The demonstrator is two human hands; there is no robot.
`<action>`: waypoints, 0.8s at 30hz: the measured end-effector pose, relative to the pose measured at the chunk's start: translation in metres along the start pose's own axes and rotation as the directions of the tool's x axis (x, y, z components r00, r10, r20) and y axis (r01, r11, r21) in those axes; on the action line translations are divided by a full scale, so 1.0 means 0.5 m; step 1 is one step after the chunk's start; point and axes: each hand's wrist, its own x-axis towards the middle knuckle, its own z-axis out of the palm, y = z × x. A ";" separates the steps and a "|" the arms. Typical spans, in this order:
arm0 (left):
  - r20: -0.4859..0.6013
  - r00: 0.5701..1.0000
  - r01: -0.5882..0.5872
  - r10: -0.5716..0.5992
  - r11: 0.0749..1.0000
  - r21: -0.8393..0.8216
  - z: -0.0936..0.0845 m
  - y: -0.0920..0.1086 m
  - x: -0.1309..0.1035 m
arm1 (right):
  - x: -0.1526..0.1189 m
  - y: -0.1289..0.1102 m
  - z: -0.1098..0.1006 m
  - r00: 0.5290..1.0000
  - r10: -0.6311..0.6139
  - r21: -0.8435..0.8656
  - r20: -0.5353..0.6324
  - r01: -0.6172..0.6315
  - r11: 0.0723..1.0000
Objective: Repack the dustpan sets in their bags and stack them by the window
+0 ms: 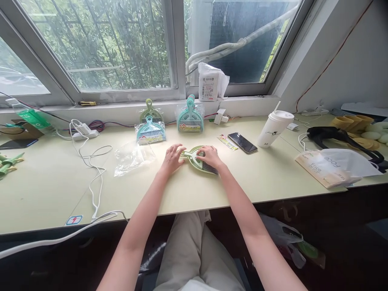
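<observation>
Two hands of yours rest on one green mini dustpan and brush set, lying flat on the desk just ahead of you. Your left hand: fingers loosely spread, tips touching the handle end. Your right hand: fingers curled over the pan's upper edge, pressing it rather than lifting; whether they clasp it cannot be told, as the hand hides that part. Dark bristles show under the right wrist. Nearby: empty clear bag to the left; two packaged sets, blue and teal, behind; phone and lidded cup right.
</observation>
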 end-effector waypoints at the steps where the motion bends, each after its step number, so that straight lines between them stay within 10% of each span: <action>1: 0.019 1.000 0.020 -0.019 0.999 -0.042 0.002 -0.008 -0.001 | 0.001 0.002 0.003 1.000 -0.007 0.009 -0.008 0.008 1.000; 24: 0.144 0.986 -0.110 0.086 0.980 0.168 0.009 0.007 0.006 | 0.013 0.017 0.020 0.999 -0.050 0.106 0.011 0.048 0.993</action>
